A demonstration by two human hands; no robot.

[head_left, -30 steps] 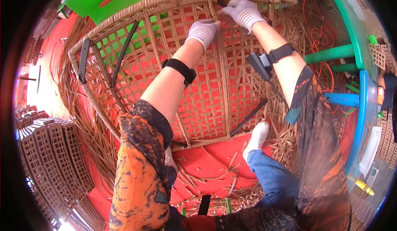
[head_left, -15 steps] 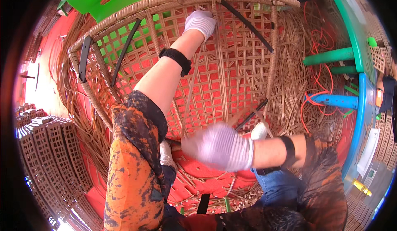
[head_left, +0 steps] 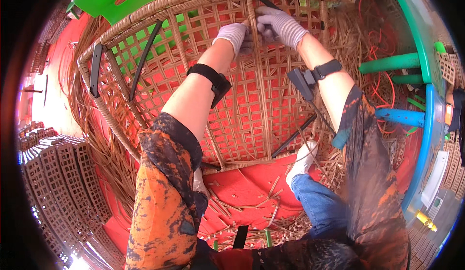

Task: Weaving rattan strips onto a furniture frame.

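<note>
A large woven rattan panel (head_left: pixel 232 91) with a thick wrapped rim leans in front of me, its open lattice showing red beneath. Near its top, my left hand (head_left: pixel 233 37), in a striped white-and-purple glove, is closed just left of the upright wrapped rib (head_left: pixel 252 16). My right hand (head_left: pixel 285 27), gloved alike, bends its fingers in against the right side of that rib. The fingertips of both hands are partly behind the rib and weave, so what they pinch is hidden. Black straps circle both wrists; the right one carries a black block (head_left: pixel 301 82).
Loose rattan strips (head_left: pixel 89 100) are heaped left of the panel and at right. Woven pieces are stacked (head_left: pixel 63 173) at lower left. A green chair (head_left: pixel 106 1) stands behind; green and blue stools (head_left: pixel 402 117) stand at right. My shoe (head_left: pixel 304 161) is by the panel's lower edge.
My right hand has swung from low in front of the panel up to the rib beside my left hand. My left hand has shifted slightly down. The panel stays nearly in place.
</note>
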